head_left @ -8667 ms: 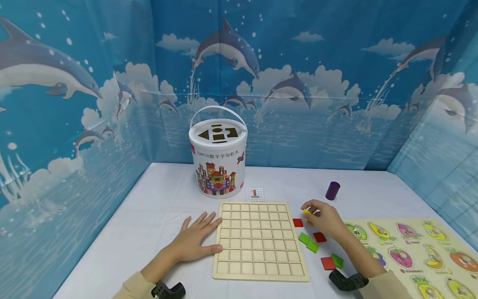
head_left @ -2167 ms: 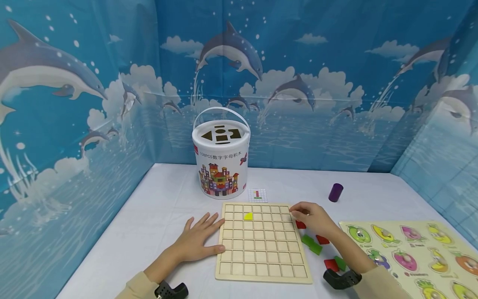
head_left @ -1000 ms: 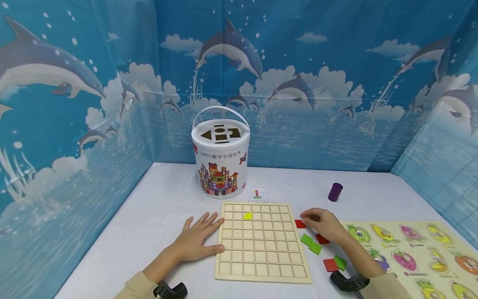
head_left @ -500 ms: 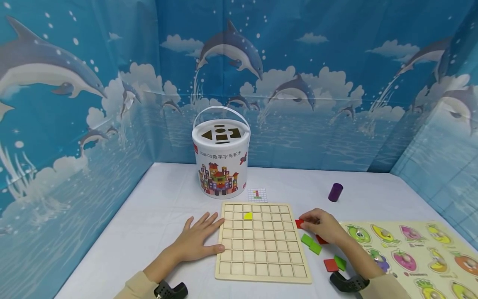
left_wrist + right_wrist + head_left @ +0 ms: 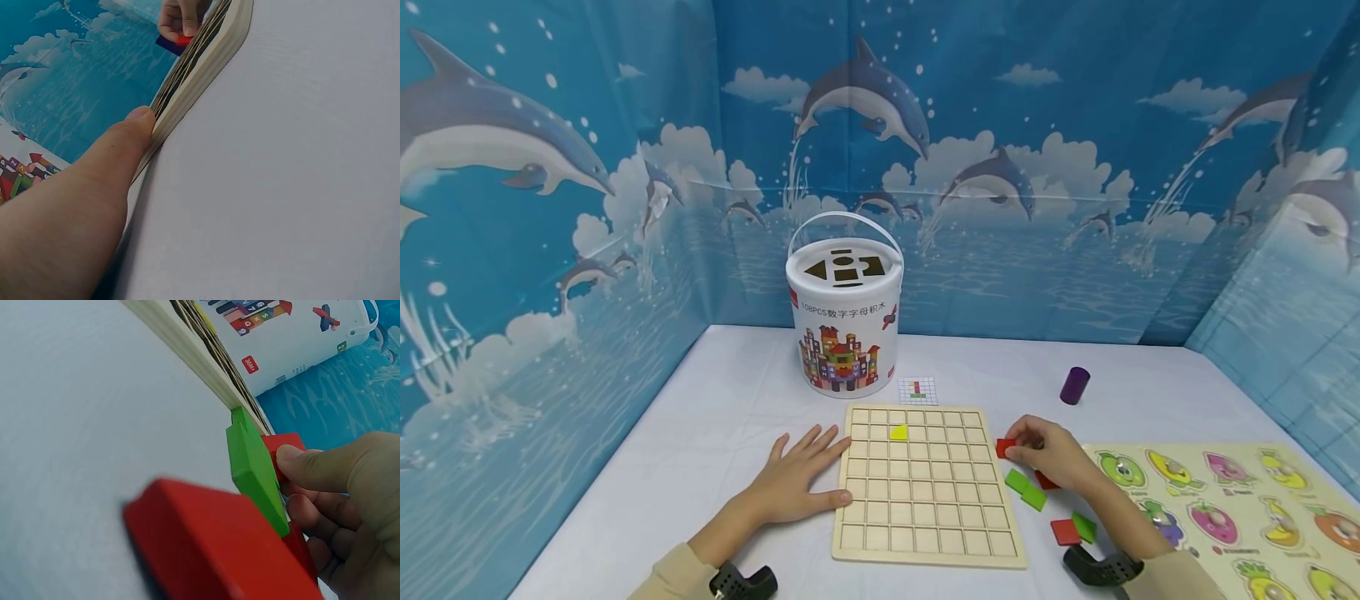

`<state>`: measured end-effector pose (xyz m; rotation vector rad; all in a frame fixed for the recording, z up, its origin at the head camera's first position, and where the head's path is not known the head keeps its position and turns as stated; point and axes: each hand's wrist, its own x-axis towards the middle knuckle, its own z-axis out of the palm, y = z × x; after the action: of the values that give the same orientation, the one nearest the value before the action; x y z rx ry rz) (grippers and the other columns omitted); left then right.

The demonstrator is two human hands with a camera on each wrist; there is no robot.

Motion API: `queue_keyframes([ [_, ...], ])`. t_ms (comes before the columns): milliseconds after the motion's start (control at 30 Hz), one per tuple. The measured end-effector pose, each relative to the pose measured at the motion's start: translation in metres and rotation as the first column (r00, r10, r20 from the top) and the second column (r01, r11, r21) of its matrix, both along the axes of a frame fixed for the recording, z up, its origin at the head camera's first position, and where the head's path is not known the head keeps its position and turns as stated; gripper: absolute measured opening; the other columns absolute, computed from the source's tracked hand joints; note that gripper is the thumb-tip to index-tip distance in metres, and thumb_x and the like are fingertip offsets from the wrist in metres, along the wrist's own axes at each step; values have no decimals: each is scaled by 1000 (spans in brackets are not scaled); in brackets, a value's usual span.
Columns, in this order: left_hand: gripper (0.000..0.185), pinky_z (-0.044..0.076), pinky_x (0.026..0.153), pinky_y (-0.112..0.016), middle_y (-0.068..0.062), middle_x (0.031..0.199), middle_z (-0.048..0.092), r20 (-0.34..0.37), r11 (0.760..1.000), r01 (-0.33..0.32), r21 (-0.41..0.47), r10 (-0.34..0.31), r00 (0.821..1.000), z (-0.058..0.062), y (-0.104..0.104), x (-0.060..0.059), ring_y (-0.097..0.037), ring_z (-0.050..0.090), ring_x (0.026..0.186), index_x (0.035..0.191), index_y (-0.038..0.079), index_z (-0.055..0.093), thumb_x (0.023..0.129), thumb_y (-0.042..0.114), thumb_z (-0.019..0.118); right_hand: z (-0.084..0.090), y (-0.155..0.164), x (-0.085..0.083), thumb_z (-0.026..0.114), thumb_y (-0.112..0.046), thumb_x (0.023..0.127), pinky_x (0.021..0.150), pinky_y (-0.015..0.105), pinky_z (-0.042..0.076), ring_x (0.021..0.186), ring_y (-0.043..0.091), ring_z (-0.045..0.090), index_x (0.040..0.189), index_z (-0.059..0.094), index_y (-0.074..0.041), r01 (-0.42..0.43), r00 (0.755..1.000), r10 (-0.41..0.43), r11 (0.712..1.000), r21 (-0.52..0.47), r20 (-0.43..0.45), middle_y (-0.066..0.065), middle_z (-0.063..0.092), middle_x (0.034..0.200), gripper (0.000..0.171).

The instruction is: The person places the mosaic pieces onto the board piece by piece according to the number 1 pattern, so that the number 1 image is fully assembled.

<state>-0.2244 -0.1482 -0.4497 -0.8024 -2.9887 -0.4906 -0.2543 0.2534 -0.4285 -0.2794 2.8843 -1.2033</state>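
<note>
My left hand (image 5: 793, 483) lies flat with spread fingers, its fingertips and thumb at the left edge of the wooden grid board (image 5: 925, 560). In the left wrist view the thumb (image 5: 125, 140) presses against the board's side. Right of the board, my right hand (image 5: 1048, 450) pinches a red square tile (image 5: 1004, 448) between thumb and fingers; the right wrist view shows the thumb on this red tile (image 5: 284, 445). A yellow tile with one rounded corner (image 5: 898, 432) sits in a cell of the second row. Two green tiles (image 5: 1026, 490) lie just below the right hand.
Another red tile (image 5: 1047, 481) is partly hidden under the right hand. Nearer lie a red tile (image 5: 1065, 532) and a green tile (image 5: 1084, 526). Behind the board are a small pattern card (image 5: 917, 390) and a white bucket (image 5: 842, 333). A purple cylinder (image 5: 1075, 386) and fruit-picture board (image 5: 1247, 493) are at right.
The yellow tile, first in my right hand, now sits in the board. The right hand has come back from the board's edge and grips the red tile, shifting it slightly. Left hand stays put.
</note>
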Motion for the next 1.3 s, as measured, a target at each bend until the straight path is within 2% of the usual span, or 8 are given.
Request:
queue_keyframes([
  [133,82,0,104,-61,4,152,17,1,1000,-1,-2,1,1000,0,0,0,-21,9,139,147,32,24,79,76,37,0,0,0,68,-12,83,54,25,43,70,18,48,93,58,-10,-15,1000,15,1000,-13,5,2,53,76,14],
  [533,82,-1,104,-62,4,152,18,2,1000,-2,3,2,1000,2,0,2,-22,9,139,147,30,25,80,75,38,2,2,-2,67,-12,84,56,26,45,68,19,50,93,56,-8,-52,998,53,998,-34,36,4,52,76,15],
  [700,81,-1,104,-61,4,152,17,-1,1000,-2,3,2,1000,2,1,2,-22,9,139,147,31,25,80,75,38,6,1,-4,67,-11,85,54,25,45,62,20,51,95,54,-8,-61,997,64,996,-62,44,5,50,75,16],
  [933,82,-1,104,-62,4,152,18,6,1000,-9,5,9,1000,2,1,1,-23,9,139,146,31,26,79,76,38,12,-9,-7,67,-13,85,52,26,42,62,19,48,94,54,-7,-110,994,110,991,-74,1,5,51,78,17],
  [1300,81,0,103,-63,1,152,20,1,1000,-3,8,3,1000,2,1,2,-25,11,139,146,29,28,80,74,40,15,-26,-11,66,-9,85,52,26,43,61,19,48,93,54,-8,-171,985,172,979,-114,-6,6,53,85,15],
])
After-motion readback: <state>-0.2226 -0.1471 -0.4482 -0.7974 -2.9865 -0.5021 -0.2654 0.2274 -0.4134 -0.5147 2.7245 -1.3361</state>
